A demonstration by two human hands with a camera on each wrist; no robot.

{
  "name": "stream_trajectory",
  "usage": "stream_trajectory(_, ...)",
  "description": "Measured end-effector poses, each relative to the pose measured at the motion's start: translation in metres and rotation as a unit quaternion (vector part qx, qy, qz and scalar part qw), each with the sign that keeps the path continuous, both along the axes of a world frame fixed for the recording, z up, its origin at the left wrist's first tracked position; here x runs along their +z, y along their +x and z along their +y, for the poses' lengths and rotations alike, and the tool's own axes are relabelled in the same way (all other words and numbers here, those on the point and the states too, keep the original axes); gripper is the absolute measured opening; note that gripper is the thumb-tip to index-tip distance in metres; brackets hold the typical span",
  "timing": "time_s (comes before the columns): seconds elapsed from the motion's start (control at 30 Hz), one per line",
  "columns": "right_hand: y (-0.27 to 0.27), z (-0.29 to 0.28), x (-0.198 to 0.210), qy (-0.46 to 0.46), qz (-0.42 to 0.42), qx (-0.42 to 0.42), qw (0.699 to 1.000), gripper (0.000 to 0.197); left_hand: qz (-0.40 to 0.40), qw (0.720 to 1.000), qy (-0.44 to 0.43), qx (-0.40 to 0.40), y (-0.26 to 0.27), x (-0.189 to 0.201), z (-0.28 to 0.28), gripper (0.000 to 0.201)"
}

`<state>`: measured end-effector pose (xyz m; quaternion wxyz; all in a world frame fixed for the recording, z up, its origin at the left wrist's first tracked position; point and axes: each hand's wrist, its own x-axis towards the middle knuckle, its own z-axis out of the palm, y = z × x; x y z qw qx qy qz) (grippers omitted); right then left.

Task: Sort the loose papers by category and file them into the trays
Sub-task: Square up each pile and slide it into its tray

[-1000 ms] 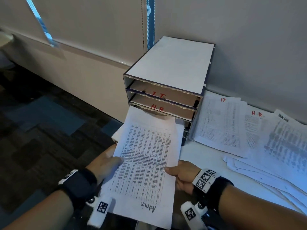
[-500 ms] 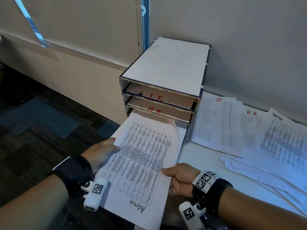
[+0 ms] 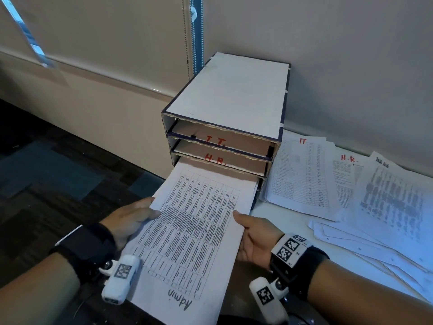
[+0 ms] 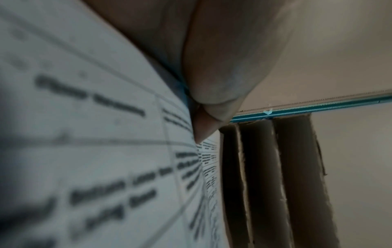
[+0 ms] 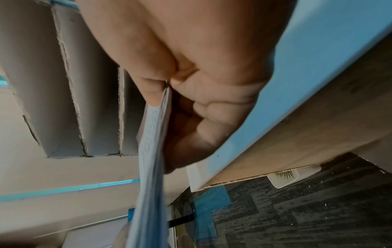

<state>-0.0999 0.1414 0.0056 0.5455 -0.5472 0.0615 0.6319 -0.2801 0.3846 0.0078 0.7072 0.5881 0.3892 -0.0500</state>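
Note:
A stack of printed sheets marked "Admin" (image 3: 192,233) lies between both hands, its far end inside the bottom slot of the cardboard tray unit (image 3: 229,95). The slots above are labelled "I.T." (image 3: 215,140) and "H.R." (image 3: 214,158). My left hand (image 3: 131,219) grips the stack's left edge, thumb on top. My right hand (image 3: 253,235) pinches the right edge, thumb on top and fingers curled beneath, as the right wrist view shows on the Admin stack (image 5: 152,137). In the left wrist view the Admin sheets (image 4: 106,151) run toward the tray unit (image 4: 275,176).
Loose papers lie on the white table (image 3: 276,221) right of the trays: a sheet marked "IT" (image 3: 302,174), one marked "H.R." (image 3: 344,174), and a fanned pile (image 3: 393,207). Dark carpet (image 3: 46,174) lies left, below the table edge. A blind cord (image 3: 193,31) hangs behind the trays.
The Admin stack has straightened in line with the bottom slot, with both hands holding its edges. The view has shifted slightly.

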Motion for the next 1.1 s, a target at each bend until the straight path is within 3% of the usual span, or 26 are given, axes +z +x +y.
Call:
stream_trajectory(0.33,0.009,0.004,0.024,0.051,0.007,-0.021,0.998,0.042,-0.001,0.999,-0.016,0.046,0.026,0.016,0.007,0.025)
stream_trajectory(0.43,-0.001,-0.003,0.019,0.044,0.025,-0.01,0.999,0.033,0.011,0.999,-0.012,0.048,0.051,0.026,0.003,0.013)
stream_trajectory(0.5,0.001,-0.001,0.019,0.024,0.002,-0.017,1.0,0.03,0.024,0.999,-0.006,0.042,0.056,0.025,0.008,0.025)
stream_trajectory(0.57,0.015,0.008,0.025,0.01,-0.029,-0.045,0.999,0.029,0.027,0.997,-0.061,0.027,0.051,0.019,0.013,0.041)
stream_trajectory(0.7,0.028,0.013,0.035,0.015,-0.017,-0.115,0.993,0.034,0.043,0.997,-0.064,-0.003,0.027,0.015,0.002,0.015)
stream_trajectory(0.87,0.006,0.001,0.032,-0.031,-0.022,-0.024,0.999,0.018,0.034,0.996,-0.044,0.072,0.051,0.015,0.007,0.002)
stream_trajectory(0.97,0.021,0.015,0.039,-0.039,-0.059,-0.1,0.993,0.01,0.031,0.988,-0.07,0.131,0.063,0.017,0.007,0.021)
stream_trajectory(1.03,0.028,0.023,0.042,-0.036,-0.054,-0.149,0.987,0.008,0.011,0.989,-0.059,0.134,0.066,0.017,0.004,0.009)
stream_trajectory(1.1,0.028,0.024,0.039,-0.04,-0.044,-0.152,0.987,0.007,0.006,0.991,-0.029,0.131,0.071,0.015,0.004,0.014)
